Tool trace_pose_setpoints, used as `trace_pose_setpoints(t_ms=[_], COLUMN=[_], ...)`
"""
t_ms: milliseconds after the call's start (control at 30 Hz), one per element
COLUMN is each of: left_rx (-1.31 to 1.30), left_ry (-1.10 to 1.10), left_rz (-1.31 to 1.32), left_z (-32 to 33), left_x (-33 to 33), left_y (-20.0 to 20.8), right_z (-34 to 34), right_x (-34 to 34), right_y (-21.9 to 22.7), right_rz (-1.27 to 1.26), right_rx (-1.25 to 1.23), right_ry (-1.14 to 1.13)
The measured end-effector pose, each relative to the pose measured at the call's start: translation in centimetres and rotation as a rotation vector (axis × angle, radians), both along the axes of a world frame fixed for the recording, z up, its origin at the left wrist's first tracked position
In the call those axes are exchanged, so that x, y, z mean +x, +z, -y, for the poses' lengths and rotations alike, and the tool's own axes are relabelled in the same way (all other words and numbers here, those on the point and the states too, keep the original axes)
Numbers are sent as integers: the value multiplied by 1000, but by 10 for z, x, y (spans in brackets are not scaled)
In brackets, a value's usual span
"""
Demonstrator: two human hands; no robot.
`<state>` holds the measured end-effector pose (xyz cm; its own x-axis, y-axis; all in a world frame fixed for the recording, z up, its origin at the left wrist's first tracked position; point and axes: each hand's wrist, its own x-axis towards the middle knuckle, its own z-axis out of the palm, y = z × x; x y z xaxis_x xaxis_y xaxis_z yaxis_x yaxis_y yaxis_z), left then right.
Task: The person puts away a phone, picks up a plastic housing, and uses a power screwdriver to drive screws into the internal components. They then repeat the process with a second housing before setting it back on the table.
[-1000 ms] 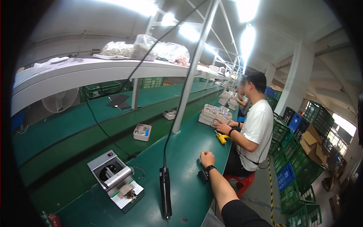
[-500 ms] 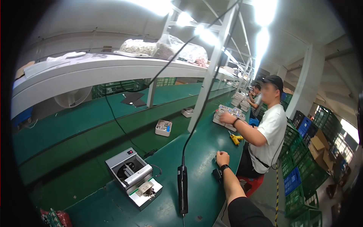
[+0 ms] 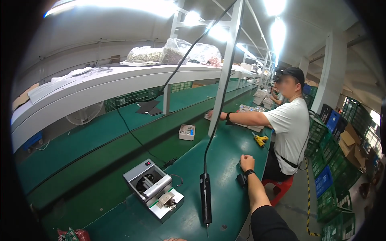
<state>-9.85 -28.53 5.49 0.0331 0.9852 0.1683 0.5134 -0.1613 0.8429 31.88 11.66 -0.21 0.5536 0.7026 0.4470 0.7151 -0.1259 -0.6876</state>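
Note:
My right hand (image 3: 246, 162) rests on the green bench top (image 3: 225, 160) with its fingers curled in, and nothing shows in it. A dark band sits on the wrist, with a small black object (image 3: 241, 179) on the bench just beside it. My right forearm in a black sleeve comes in from the lower edge. Only a sliver of my left hand (image 3: 175, 239) shows at the bottom edge. A black electric screwdriver (image 3: 206, 197) hangs tip down on a cable to the left of my right arm. Further left stands a grey feeder machine (image 3: 152, 188).
A co-worker in a white shirt (image 3: 290, 125) sits on a red stool (image 3: 282, 186) ahead on the right, one arm stretched to the white post (image 3: 223, 76). A small white box (image 3: 187, 131) and a yellow tool (image 3: 260, 139) lie on the bench. Crates (image 3: 327, 180) line the right aisle.
The view has swung, so the bench and machine sit further right and higher. The co-worker's arm has stretched out toward the post. My right hand stays on the bench.

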Motion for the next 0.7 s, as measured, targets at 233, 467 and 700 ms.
trace_pose_setpoints(t_ms=[233, 467, 700], left_rx=[52, 101, 116], left_ry=[-11, 17, 21], left_rz=[3, -11, -29], left_z=[3, 7, 3], left_x=[4, 9, 9], left_y=[-7, -17, -15], right_z=[0, -1, -10], right_x=[7, 8, 17], right_y=[-7, -11, -22], right_rz=[12, -20, -105], right_rx=[-6, 79, 150], right_ry=[5, -3, -1])
